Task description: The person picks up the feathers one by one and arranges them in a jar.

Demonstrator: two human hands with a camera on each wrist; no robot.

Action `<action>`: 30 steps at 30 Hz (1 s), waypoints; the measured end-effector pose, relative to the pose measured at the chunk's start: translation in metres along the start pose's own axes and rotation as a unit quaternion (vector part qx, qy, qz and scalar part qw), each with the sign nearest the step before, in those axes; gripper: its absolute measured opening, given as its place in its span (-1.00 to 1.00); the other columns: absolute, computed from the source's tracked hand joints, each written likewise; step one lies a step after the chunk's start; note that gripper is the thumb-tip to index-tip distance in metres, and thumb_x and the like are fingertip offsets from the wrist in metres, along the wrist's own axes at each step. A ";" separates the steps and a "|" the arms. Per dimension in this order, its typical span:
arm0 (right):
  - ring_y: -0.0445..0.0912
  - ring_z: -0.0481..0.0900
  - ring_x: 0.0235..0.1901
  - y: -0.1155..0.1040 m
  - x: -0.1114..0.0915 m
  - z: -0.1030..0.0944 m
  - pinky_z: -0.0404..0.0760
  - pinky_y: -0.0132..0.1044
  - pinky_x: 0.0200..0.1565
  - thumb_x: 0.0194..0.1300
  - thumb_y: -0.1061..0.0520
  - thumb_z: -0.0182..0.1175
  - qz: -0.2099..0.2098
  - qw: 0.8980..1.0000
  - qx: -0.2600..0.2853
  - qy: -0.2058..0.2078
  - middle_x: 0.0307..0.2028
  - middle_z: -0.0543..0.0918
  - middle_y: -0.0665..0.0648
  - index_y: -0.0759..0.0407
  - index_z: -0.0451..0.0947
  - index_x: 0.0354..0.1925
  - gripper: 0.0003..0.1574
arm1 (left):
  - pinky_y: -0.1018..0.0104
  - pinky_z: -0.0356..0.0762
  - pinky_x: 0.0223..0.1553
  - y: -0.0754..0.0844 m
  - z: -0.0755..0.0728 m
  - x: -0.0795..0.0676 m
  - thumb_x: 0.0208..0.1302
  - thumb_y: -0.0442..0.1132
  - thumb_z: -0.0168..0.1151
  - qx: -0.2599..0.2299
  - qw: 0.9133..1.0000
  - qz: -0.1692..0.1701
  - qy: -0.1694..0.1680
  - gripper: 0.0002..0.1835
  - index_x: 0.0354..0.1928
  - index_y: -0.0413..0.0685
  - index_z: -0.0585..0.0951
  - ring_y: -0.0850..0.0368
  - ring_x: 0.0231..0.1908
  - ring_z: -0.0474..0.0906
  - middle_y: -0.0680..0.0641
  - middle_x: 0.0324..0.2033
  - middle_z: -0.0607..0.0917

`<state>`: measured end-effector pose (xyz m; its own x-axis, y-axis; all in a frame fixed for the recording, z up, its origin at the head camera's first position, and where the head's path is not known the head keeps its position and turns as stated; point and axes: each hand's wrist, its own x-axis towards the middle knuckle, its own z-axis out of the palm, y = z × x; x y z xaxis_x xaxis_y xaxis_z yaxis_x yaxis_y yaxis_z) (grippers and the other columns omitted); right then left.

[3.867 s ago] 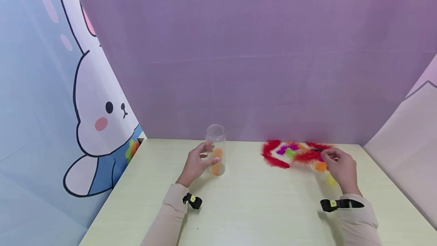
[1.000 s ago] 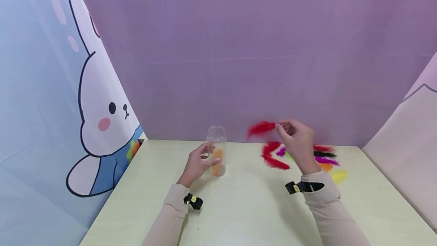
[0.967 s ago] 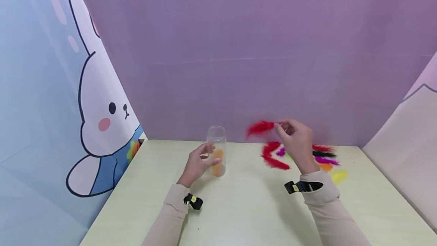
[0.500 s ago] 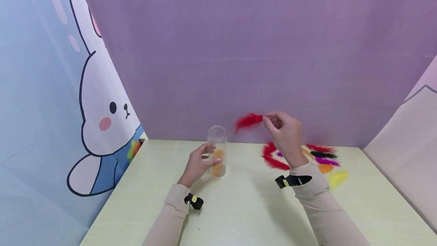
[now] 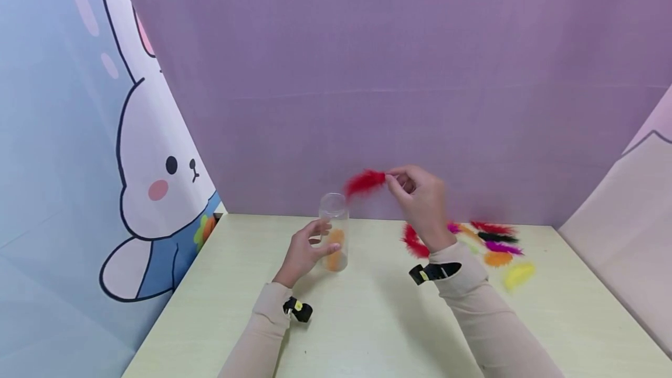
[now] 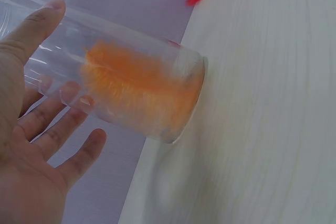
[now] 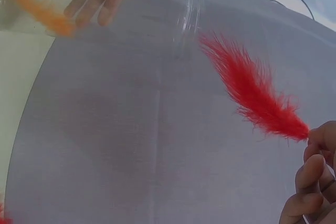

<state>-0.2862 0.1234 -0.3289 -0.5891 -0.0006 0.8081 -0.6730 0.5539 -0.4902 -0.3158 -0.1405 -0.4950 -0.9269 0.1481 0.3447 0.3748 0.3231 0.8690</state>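
An upright clear glass or plastic jar (image 5: 333, 205) stands on the table, an orange feather (image 6: 136, 82) inside it. My left hand (image 5: 303, 252) holds the jar around its middle, thumb on one side and fingers on the other. Between thumb and fingertips, my right hand (image 5: 424, 200) pinches a fluffy red feather (image 5: 366, 182) by its quill end. The feather's free tip hangs in the air close to the jar's mouth, just to the right of it. In the right wrist view the tip lies near the jar's rim (image 7: 190, 22), apart from its opening.
Several loose feathers lie on the right of the table (image 5: 357, 319): a yellow feather (image 5: 520, 276), a black feather (image 5: 497, 237), a red feather (image 5: 493, 227) and others partly hidden by my right arm. A purple cloth (image 5: 394, 86) hangs behind the table.
My right hand has picked the red feather up from the pile and carried it leftward and upward to beside the jar's mouth. The left hand and jar have stayed put.
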 end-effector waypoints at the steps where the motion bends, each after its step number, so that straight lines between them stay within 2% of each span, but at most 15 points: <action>1: -0.21 0.50 -0.58 -0.001 0.000 0.002 0.44 -0.55 -0.52 0.31 0.16 0.40 -0.002 1.000 0.002 -0.002 -0.51 0.70 0.06 0.13 0.77 -0.26 -0.94 | -0.03 0.63 0.21 0.000 0.000 0.000 0.08 0.00 0.60 0.000 1.000 0.000 0.000 -0.34 0.24 0.07 0.59 -0.02 0.18 0.62 -0.20 0.18 0.70; 8: -0.17 0.49 -0.60 -0.001 -0.001 0.016 0.40 -0.58 -0.50 0.29 0.20 0.40 -0.021 1.000 -0.003 -0.014 -0.53 0.68 0.08 0.15 0.78 -0.27 -0.95 | -0.06 0.62 0.22 0.000 0.001 -0.001 0.07 -0.03 0.61 -0.004 1.000 0.001 0.004 -0.33 0.25 0.08 0.59 -0.04 0.17 0.62 -0.22 0.16 0.70; 16: -0.19 0.52 -0.57 -0.001 -0.004 0.026 0.50 -0.40 -0.48 0.31 0.18 0.39 -0.035 0.998 -0.021 -0.044 -0.52 0.68 0.04 0.11 0.78 -0.25 -0.95 | -0.10 0.61 0.23 0.001 0.001 0.000 0.08 -0.04 0.61 -0.003 1.000 0.000 0.002 -0.34 0.24 0.09 0.59 -0.04 0.18 0.62 -0.20 0.17 0.70; 24: -0.18 0.53 -0.54 -0.003 -0.006 0.035 0.53 -0.35 -0.45 0.32 0.17 0.39 -0.032 0.996 -0.026 -0.076 -0.49 0.68 0.04 0.11 0.77 -0.23 -0.94 | -0.08 0.61 0.23 0.000 0.001 0.000 0.09 -0.07 0.60 0.003 1.000 -0.001 0.004 -0.41 0.19 0.13 0.62 -0.03 0.16 0.62 -0.15 0.15 0.72; 30: -0.17 0.55 -0.52 -0.005 -0.007 0.043 0.56 -0.33 -0.44 0.32 0.15 0.40 -0.036 0.994 -0.042 -0.095 -0.47 0.70 0.04 0.10 0.77 -0.22 -0.93 | -0.07 0.62 0.22 0.001 0.000 0.000 0.10 -0.06 0.59 0.004 1.000 -0.004 0.003 -0.33 0.29 0.15 0.58 -0.02 0.17 0.62 -0.16 0.16 0.71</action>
<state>-0.2982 0.0847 -0.3462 -0.6196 -0.1961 0.7600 -0.6820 0.6139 -0.3975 -0.3155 -0.1399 -0.4946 -0.9298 0.1406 0.3402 0.3680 0.3316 0.8687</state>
